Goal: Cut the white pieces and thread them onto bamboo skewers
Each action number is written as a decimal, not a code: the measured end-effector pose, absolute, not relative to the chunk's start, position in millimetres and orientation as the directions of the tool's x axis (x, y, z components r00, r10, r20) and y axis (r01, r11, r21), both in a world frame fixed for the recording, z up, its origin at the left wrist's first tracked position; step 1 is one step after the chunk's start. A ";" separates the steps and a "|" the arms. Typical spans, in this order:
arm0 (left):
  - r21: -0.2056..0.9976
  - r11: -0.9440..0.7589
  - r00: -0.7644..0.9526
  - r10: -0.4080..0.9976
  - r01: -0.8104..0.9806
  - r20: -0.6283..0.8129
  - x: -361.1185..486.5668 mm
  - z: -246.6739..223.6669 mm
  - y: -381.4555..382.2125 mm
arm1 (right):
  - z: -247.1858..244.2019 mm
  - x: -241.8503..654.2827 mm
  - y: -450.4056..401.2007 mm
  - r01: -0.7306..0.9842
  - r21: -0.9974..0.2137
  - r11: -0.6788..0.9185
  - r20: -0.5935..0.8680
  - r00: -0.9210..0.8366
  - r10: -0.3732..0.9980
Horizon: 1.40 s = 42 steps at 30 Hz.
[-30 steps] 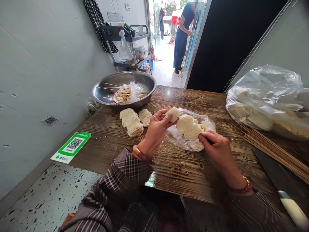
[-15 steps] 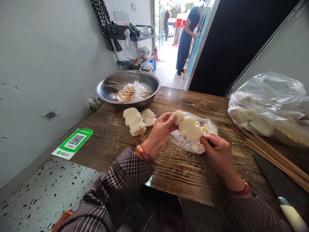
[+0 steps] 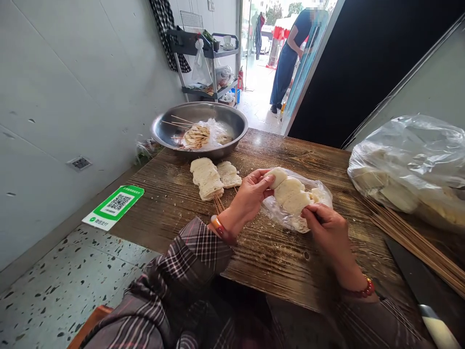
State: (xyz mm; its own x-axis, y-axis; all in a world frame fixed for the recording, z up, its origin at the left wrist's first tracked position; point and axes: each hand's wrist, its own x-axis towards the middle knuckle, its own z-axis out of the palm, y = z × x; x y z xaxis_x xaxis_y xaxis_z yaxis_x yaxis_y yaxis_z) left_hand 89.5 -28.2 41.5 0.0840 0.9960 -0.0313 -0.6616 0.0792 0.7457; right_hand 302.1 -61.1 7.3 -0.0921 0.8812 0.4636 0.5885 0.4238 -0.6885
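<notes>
My left hand (image 3: 254, 194) pinches the upper end of a row of pale, flat bun slices (image 3: 288, 194) between thumb and fingers. At the row's lower right end, the fingertips of my right hand (image 3: 325, 223) are closed; any skewer inside the slices is hidden. Under the row, a clear plastic bag (image 3: 278, 215) with more pale pieces rests on the wooden table (image 3: 261, 261). Left of my hands lies a stack of skewered slices (image 3: 206, 178), its thin sticks pointing toward me, and a smaller skewered stack (image 3: 228, 174) is beside it.
A steel basin (image 3: 163, 133) holding skewered slices and plastic stands at the back left. On the right are a big bag of slices (image 3: 407, 169), loose bamboo skewers (image 3: 414, 232) and a knife (image 3: 417, 276). A QR-code card (image 3: 116, 206) lies left. A person (image 3: 286, 58) bends by the doorway.
The view has shifted a little, so most things appear slightly farther right. Both hands keep their hold on the bun slices, with barely any movement between them.
</notes>
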 end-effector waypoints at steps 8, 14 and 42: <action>0.780 0.025 0.066 0.998 -0.625 0.021 87.6 46.8 -32.0 | 7.8 300.5 -61.2 0.567 -0.707 0.422 0.448 -0.103 0.888; 0.796 0.025 0.052 0.999 -0.605 0.008 89.9 41.4 -30.6 | 6.8 299.1 -62.1 0.574 -0.698 0.427 0.452 -0.108 0.885; 0.801 0.090 0.008 0.994 -0.592 -0.107 79.3 34.0 -17.1 | 8.8 302.7 -59.4 0.573 -0.643 0.508 0.491 -0.201 0.848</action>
State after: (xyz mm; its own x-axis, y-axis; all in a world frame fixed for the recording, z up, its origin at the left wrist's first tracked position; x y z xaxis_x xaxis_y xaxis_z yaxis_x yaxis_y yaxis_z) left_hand 79.3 -17.1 34.0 0.0075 0.9943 -0.1067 -0.5916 0.0905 0.8011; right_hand 302.7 -59.4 8.8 -0.2015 0.8478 0.4905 0.5733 0.5081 -0.6427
